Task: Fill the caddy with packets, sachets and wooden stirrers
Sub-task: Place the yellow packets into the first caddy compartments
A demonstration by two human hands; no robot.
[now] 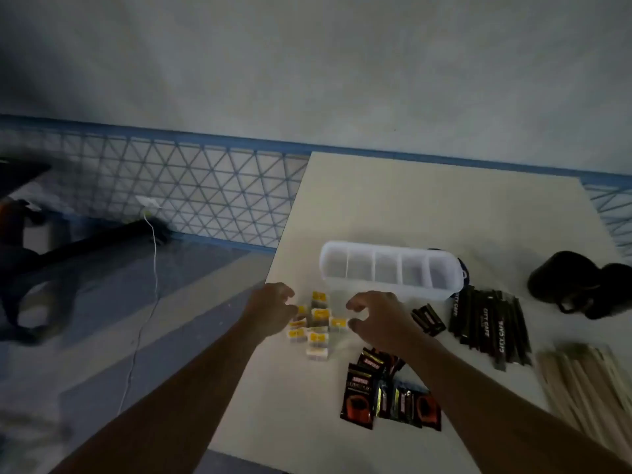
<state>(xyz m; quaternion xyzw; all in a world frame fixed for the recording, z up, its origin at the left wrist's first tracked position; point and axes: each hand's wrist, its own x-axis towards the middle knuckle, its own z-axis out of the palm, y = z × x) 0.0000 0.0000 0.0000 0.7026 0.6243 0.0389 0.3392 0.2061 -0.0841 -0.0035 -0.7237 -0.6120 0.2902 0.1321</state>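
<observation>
A clear plastic caddy with several empty compartments stands mid-table. In front of it lies a cluster of small yellow-labelled sachets. My left hand hovers at the cluster's left edge, fingers loosely curled, holding nothing. On the cluster's right, my right hand has its fingers spread and curved above the sachets. Dark stick packets lie right of the caddy. Red-and-black coffee packets lie near the front. Wooden stirrers lie at the right edge.
A dark mug and another dark object stand at the right. A short black packet lies beside my right hand. The table's left edge drops to the floor, where a white cable runs.
</observation>
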